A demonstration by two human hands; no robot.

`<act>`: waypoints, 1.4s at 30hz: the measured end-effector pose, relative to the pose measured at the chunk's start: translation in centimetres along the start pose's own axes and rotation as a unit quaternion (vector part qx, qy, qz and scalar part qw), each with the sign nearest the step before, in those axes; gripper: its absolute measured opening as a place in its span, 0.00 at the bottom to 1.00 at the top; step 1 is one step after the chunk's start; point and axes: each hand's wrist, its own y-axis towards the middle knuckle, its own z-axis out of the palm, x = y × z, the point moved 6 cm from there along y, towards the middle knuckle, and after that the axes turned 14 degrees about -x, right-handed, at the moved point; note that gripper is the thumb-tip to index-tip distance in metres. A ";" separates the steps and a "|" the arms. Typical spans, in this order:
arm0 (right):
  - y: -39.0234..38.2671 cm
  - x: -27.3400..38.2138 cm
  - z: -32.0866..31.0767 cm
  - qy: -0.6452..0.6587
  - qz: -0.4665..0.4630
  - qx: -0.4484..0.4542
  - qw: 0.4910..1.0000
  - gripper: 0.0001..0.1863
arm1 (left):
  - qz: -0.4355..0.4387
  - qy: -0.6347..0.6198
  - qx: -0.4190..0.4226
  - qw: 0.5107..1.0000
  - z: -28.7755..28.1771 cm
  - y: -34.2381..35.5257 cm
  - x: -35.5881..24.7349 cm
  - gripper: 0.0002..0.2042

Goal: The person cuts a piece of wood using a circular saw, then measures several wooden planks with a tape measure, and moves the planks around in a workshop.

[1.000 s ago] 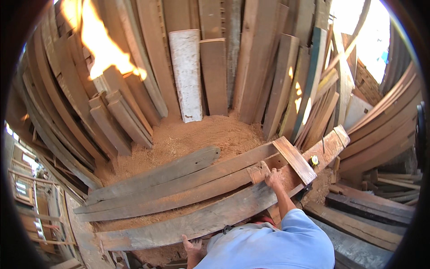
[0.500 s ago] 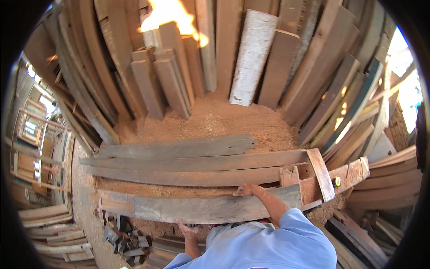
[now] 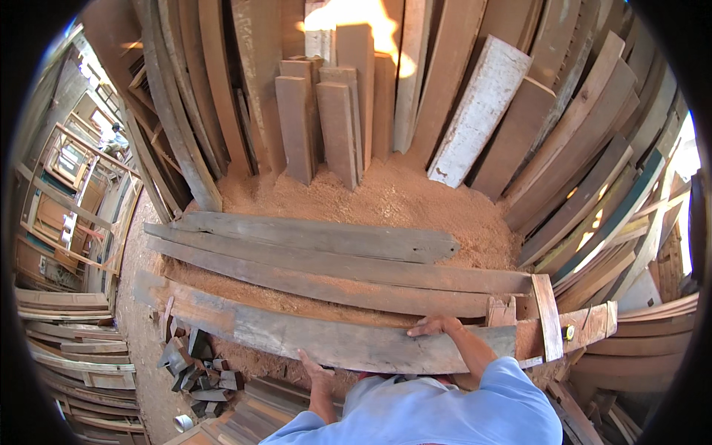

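The right hand [image 3: 439,325] has moved nearer the left hand [image 3: 317,373], so both touch the long, worn, grey wooden board [image 3: 267,328] between them. I can't tell if either grips.

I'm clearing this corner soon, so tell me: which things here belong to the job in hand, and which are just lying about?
Job in hand:
weathered plank, left grip at its near edge, right grip at its far edge
perhaps the tape measure

Apparently just lying about:
dark wood offcuts
white cylindrical container
leaning white-painted board
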 end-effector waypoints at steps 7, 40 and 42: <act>-4.7 1.7 0.4 -0.002 0.011 -0.034 0.999 0.57 | -0.215 -0.266 -0.040 0.939 2.1 -0.5 -1.3 0.38; -33.5 -9.7 31.2 0.434 0.234 -0.524 0.695 0.48 | -0.210 0.103 0.536 0.811 24.3 -26.2 -2.1 0.49; -34.4 -9.6 33.7 0.455 0.257 -0.541 0.659 0.48 | -0.256 0.108 0.581 0.765 25.1 -28.3 -0.3 0.48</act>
